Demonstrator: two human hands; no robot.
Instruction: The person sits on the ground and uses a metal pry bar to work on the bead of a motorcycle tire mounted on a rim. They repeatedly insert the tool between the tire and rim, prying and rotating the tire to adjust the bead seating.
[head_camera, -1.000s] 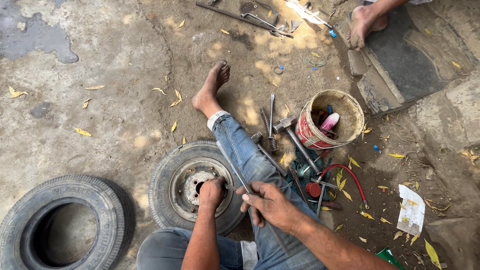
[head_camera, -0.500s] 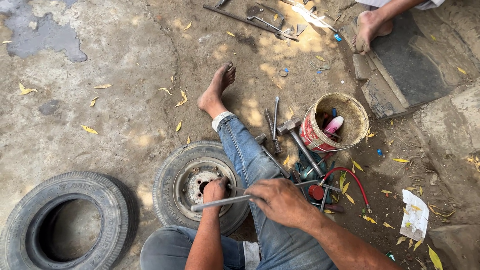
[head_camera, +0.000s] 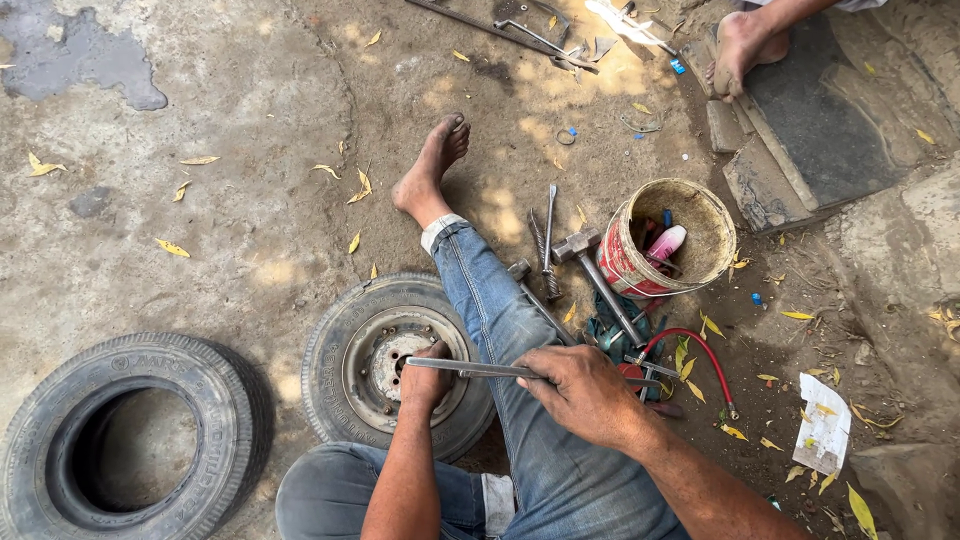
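We gripped the flat metal bar (head_camera: 480, 368) crosswise — left hand (head_camera: 425, 377) at its wheel (head_camera: 400, 365) end (nearer the rim), right hand (head_camera: 585, 393) closed mid-bar.

My left hand (head_camera: 425, 378) is curled into a loose fist, knuckles up, forearm running straight up from the bottom of view. My right hand (head_camera: 582, 392) is closed too, fingers wrapped tight, wrist bent inward, forearm angling in from the lower right. Both hands sit near each other above my lap.
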